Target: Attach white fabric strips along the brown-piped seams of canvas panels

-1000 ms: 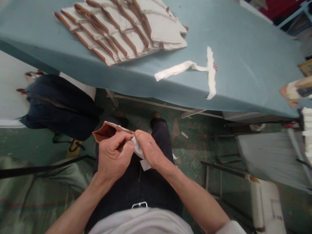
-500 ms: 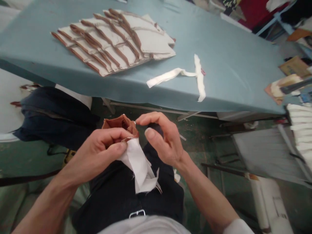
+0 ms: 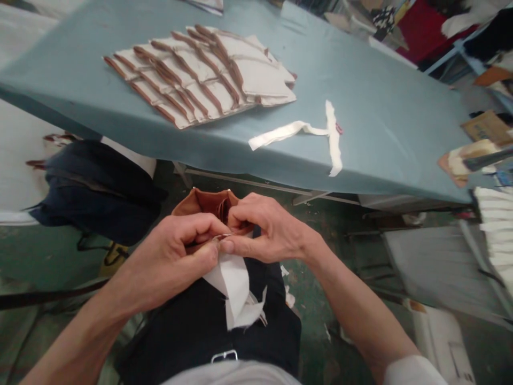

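Observation:
Between my hands, above my lap, is a brown fabric piece (image 3: pixel 206 202) folded open like a pouch, with a white cloth strip (image 3: pixel 236 286) hanging from its near edge. My left hand (image 3: pixel 186 248) pinches that edge between thumb and fingers. Close beside it, my right hand (image 3: pixel 262 227) pinches the same seam, its thumb tip nearly meeting the left one. The fingers cover part of the seam, and whatever small thing may lie between the tips is hidden.
A blue-covered table (image 3: pixel 380 117) stands in front, bearing a stack of white pieces with brown edges (image 3: pixel 200 75) and white fabric strips (image 3: pixel 332 139). Dark blue cloth (image 3: pixel 96 187) hangs at the left. White folded pieces (image 3: pixel 497 224) lie at the far right.
My right hand has moved left and down from beside the brown piece, closing its fingers on the seam. The left hand keeps its hold.

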`<action>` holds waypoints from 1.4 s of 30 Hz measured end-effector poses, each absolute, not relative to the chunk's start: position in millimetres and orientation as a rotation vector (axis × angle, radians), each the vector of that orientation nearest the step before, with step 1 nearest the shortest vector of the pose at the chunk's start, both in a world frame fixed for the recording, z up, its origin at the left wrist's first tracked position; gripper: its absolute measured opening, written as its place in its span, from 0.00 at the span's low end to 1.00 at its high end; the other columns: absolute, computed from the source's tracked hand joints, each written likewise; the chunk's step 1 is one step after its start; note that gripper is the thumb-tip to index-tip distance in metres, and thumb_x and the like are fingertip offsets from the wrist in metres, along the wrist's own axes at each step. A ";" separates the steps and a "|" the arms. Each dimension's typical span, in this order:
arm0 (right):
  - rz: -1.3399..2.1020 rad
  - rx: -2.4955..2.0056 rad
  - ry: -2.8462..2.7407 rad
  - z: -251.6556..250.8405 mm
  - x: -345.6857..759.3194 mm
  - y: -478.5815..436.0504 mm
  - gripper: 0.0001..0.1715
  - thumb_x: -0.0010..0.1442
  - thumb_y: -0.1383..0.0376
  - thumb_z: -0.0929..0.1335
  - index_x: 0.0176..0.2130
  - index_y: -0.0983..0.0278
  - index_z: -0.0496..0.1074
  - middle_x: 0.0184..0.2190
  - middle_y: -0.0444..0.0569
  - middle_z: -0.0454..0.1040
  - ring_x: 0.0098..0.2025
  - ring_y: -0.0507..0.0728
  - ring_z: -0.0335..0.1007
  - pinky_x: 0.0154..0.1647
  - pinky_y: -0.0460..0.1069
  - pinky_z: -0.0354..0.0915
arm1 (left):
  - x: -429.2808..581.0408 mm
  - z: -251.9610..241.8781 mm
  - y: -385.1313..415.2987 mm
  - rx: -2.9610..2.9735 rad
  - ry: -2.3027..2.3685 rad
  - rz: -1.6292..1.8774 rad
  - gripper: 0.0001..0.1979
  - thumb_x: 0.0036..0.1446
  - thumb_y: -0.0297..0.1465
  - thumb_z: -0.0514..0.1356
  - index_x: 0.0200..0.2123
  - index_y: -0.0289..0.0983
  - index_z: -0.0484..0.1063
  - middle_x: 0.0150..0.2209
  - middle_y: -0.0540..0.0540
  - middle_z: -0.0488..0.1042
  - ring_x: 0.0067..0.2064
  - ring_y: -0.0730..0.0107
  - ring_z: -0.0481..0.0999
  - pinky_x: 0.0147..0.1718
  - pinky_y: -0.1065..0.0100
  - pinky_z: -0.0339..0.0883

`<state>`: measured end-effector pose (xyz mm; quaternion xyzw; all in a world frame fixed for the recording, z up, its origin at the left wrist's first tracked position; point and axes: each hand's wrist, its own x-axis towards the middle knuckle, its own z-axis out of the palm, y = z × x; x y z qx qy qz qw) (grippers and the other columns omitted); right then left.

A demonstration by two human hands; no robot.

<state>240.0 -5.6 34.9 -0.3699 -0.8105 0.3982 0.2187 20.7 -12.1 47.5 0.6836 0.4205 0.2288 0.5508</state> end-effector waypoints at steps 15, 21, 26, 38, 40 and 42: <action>1.021 -1.223 -2.304 26.8 232.7 -35.5 0.10 0.65 0.66 0.60 0.31 0.57 0.53 0.26 0.42 0.60 0.30 0.54 0.53 0.35 0.52 0.49 | 16.7 28.8 -15.9 1.602 1.012 0.464 0.12 0.55 0.35 0.58 0.26 0.38 0.79 0.22 0.51 0.74 0.23 0.73 0.68 0.21 0.75 0.59; 1.217 -1.226 -2.141 27.6 238.1 -33.3 0.11 0.66 0.57 0.64 0.33 0.59 0.64 0.27 0.41 0.65 0.29 0.53 0.57 0.35 0.50 0.51 | 18.5 33.2 -20.2 1.721 1.022 0.549 0.09 0.56 0.33 0.59 0.29 0.39 0.78 0.22 0.53 0.76 0.22 0.73 0.69 0.21 0.74 0.60; 1.279 -1.278 -2.119 34.0 234.8 -28.0 0.15 0.62 0.58 0.66 0.27 0.59 0.59 0.22 0.38 0.57 0.26 0.51 0.51 0.33 0.50 0.48 | 19.6 33.7 -22.0 1.761 1.016 0.602 0.05 0.56 0.32 0.60 0.31 0.41 0.76 0.21 0.55 0.77 0.21 0.74 0.70 0.20 0.75 0.61; 1.721 -1.154 -1.693 24.3 226.1 -27.3 0.14 0.60 0.56 0.68 0.28 0.60 0.64 0.23 0.37 0.59 0.26 0.50 0.51 0.28 0.47 0.50 | 9.2 13.0 -38.8 2.380 0.903 1.020 0.13 0.65 0.20 0.59 0.41 0.41 0.81 0.37 0.46 0.89 0.35 0.63 0.89 0.40 0.66 0.82; 1.856 -1.101 -1.521 19.7 226.0 -28.5 0.15 0.60 0.53 0.68 0.29 0.60 0.66 0.24 0.38 0.61 0.26 0.51 0.54 0.28 0.47 0.52 | 9.1 10.6 -39.0 2.433 0.890 1.040 0.13 0.65 0.19 0.60 0.44 0.40 0.81 0.39 0.44 0.89 0.36 0.62 0.89 0.41 0.65 0.82; 1.888 -1.072 -1.411 15.5 225.4 -29.0 0.14 0.60 0.54 0.67 0.30 0.61 0.67 0.24 0.40 0.63 0.27 0.51 0.56 0.28 0.47 0.54 | 9.5 7.9 -38.0 2.504 0.874 1.055 0.13 0.66 0.19 0.59 0.46 0.39 0.81 0.40 0.42 0.90 0.35 0.60 0.88 0.40 0.63 0.82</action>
